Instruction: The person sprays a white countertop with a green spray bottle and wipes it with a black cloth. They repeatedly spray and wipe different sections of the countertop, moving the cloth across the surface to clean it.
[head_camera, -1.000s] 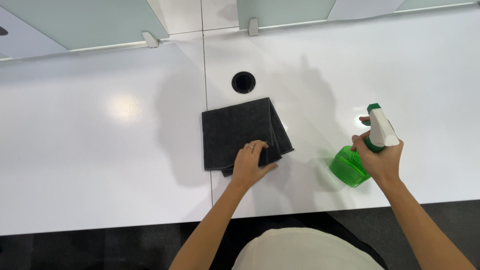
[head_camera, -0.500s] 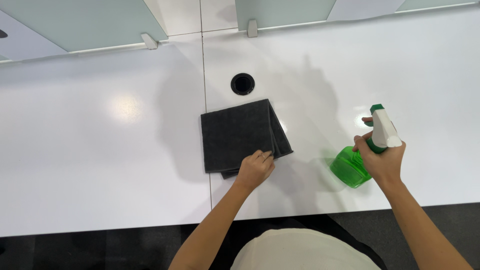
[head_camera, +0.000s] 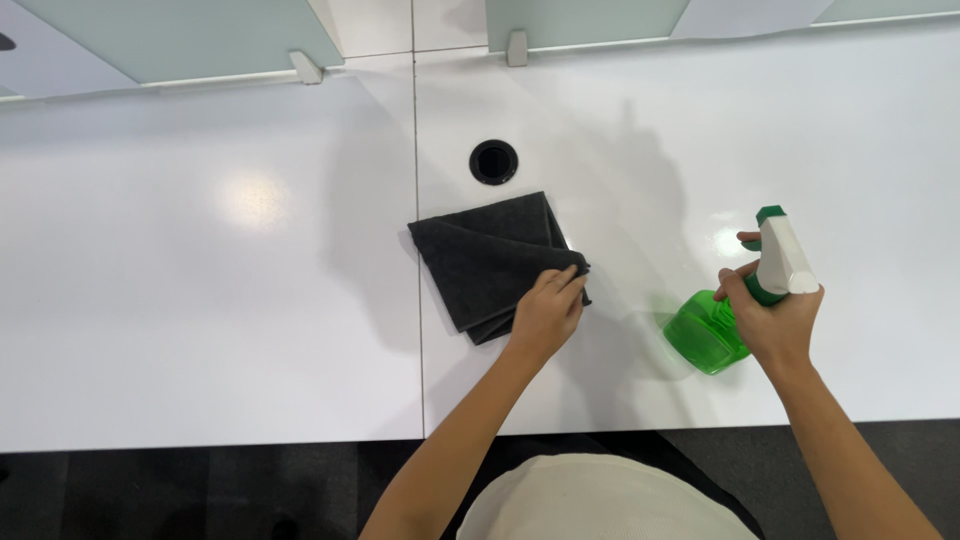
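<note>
A dark grey folded cloth (head_camera: 487, 258) lies on the white desk (head_camera: 200, 300), just below a round cable hole. My left hand (head_camera: 547, 313) rests on the cloth's lower right corner, fingers curled on the fabric. My right hand (head_camera: 775, 320) grips a green spray bottle (head_camera: 706, 333) with a white and green trigger head, held tilted to the right of the cloth, a finger on the trigger.
A round black cable hole (head_camera: 494, 161) sits in the desk behind the cloth. A seam (head_camera: 416, 200) runs down the desk between two tops. Frosted divider panels (head_camera: 180, 40) stand along the far edge. Dark floor shows below the near edge.
The cloth has turned slightly, and my left hand has slid to its lower right corner. The bottle in my right hand has barely moved.
</note>
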